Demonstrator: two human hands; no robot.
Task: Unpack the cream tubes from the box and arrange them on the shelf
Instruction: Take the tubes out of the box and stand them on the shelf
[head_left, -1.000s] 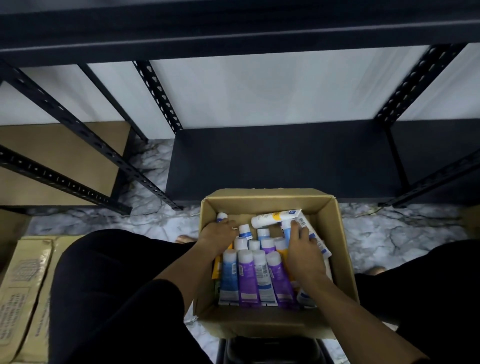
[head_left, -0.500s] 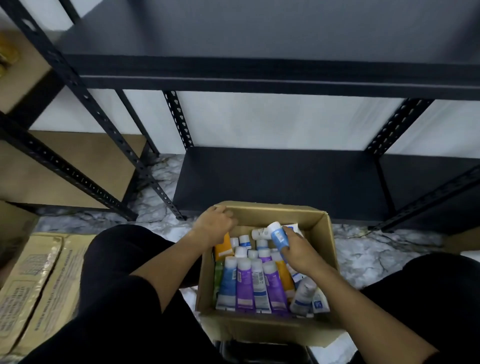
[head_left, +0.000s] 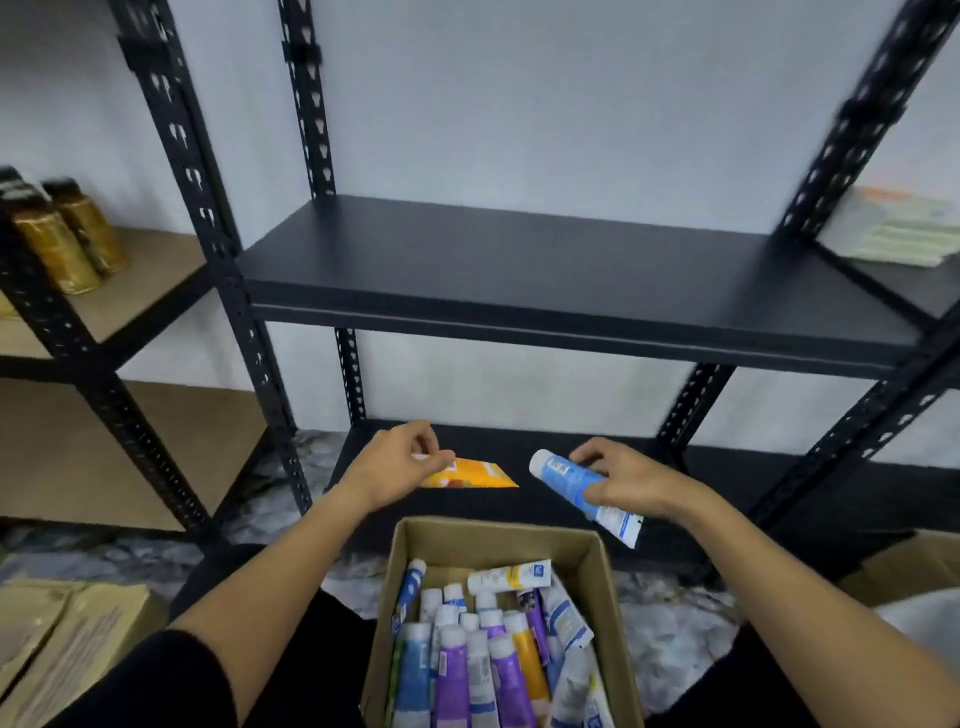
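Observation:
An open cardboard box (head_left: 400, 582) sits low in the middle, between my knees, with several cream tubes (head_left: 483, 660) in purple, blue, white and yellow inside. My left hand (head_left: 395, 462) grips an orange tube (head_left: 475, 475) by its cap end, above and beyond the box. My right hand (head_left: 628, 480) holds a blue and white tube (head_left: 571, 480), cap pointing up-left. Both hands hover in front of the black bottom shelf (head_left: 545, 457). The black middle shelf (head_left: 545, 270) above them is bare.
Gold jars (head_left: 62, 234) stand on a wooden shelf at the left. Pale flat packs (head_left: 898, 228) lie on the shelf at the right. Cardboard cartons (head_left: 67, 639) lie on the marble floor at lower left. Black perforated uprights (head_left: 208, 260) frame the shelves.
Both hands have lifted out of the box, each with a tube: orange in the left, blue and white in the right. My view has tilted up to the shelves.

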